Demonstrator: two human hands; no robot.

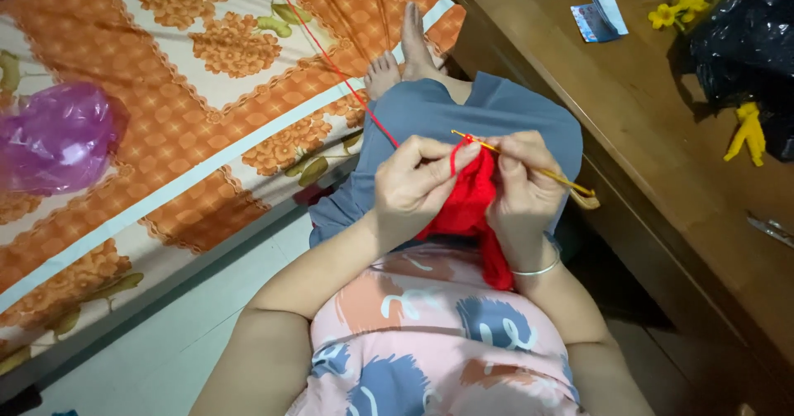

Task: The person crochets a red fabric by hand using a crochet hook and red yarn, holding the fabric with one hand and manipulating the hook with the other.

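Red crochet piece [467, 201] pinched in left hand [411, 186]; right hand [523, 186] grips hook [529, 166].
Wooden desk [662, 135] edge close right of grip, floral mattress [190, 93] left.

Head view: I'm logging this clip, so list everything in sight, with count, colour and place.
Crochet piece: one, red, between both hands.
Crochet hook: one, golden, right hand.
Yarn strand: one, red, running across bed.
Plastic bag: one, purple, on bed.
Bedsheet: one, orange floral.
Wooden table: one, brown, right.
Black bag: one, on table.
Yellow flowers: few, on table.
Left hand: holds red piece.
Right hand: grips hook.
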